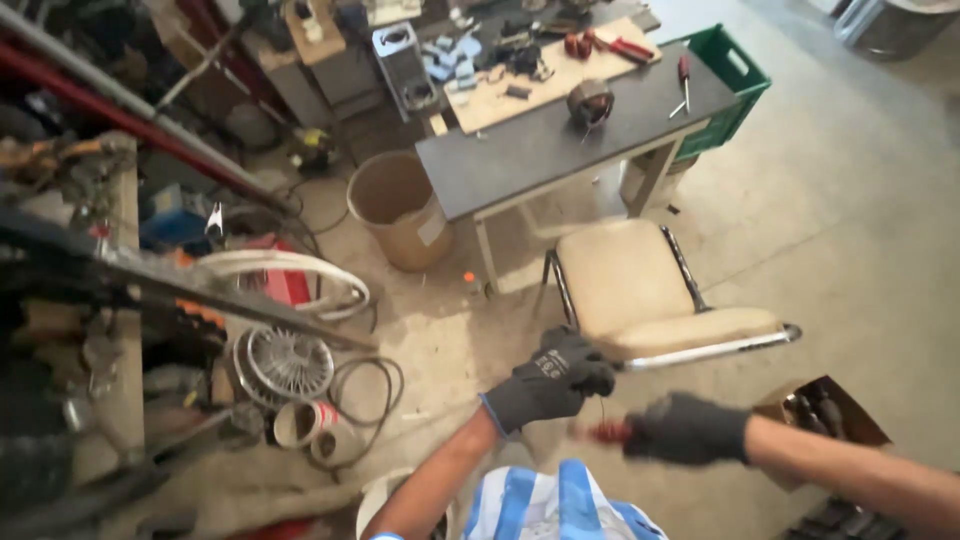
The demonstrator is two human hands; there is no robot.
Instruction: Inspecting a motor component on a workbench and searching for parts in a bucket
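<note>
A small red object point(608, 432), too blurred to identify, is pinched in the gloved right hand point(686, 429), low in the view over the concrete floor. The gloved left hand point(548, 381) is curled shut just above it. One cream chair point(640, 285), one tan round bin point(398, 208) bearing a pale rectangular label, one green crate point(728, 80).

A single head-worn camera looks steeply down from standing height onto a workshop floor, tilted so the scene leans. The wearer's left hand point(550, 380) and right hand point(685, 428) sit near, low and right of centre. The chair point(640, 285) lies mid-frame, the worktable point(540, 150) farther off at upper centre.
</note>
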